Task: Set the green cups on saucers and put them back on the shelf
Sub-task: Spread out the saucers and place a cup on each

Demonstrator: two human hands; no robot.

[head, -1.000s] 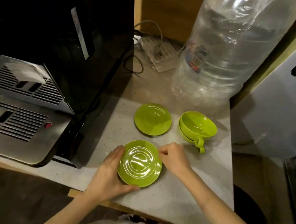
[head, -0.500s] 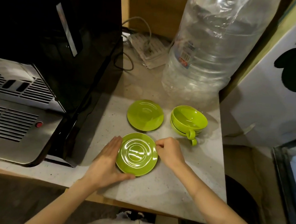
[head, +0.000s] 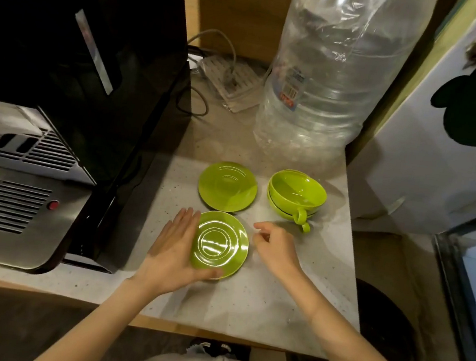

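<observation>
1. A big black and steel coffee machine (head: 57, 114) fills the left of the speckled grey countertop (head: 260, 298).
2. A large clear plastic water bottle (head: 328, 80) stands at the far right, just behind the cups.
3. Two glossy green cups (head: 297, 194), nested one inside the other with handles pointing near, sit on bare counter at the right, not yet on any saucer.
4. The far green saucer (head: 227, 186) lies flat and empty, left of the cups.
5. The near green saucer (head: 220, 244) lies just in front of it, their rims almost touching.
6. The left hand (head: 174, 250) is spread wide along that near saucer's left rim, thumb curled at its near edge.
7. The right hand (head: 274, 248) hovers just right of it, fingers loosely curled, holding nothing.
8. Risks, as I judge them: the nested cups may stick, so lifting the top one could drag the lower and tip it; the glossy saucer could slide towards the near counter edge if pushed.
</observation>
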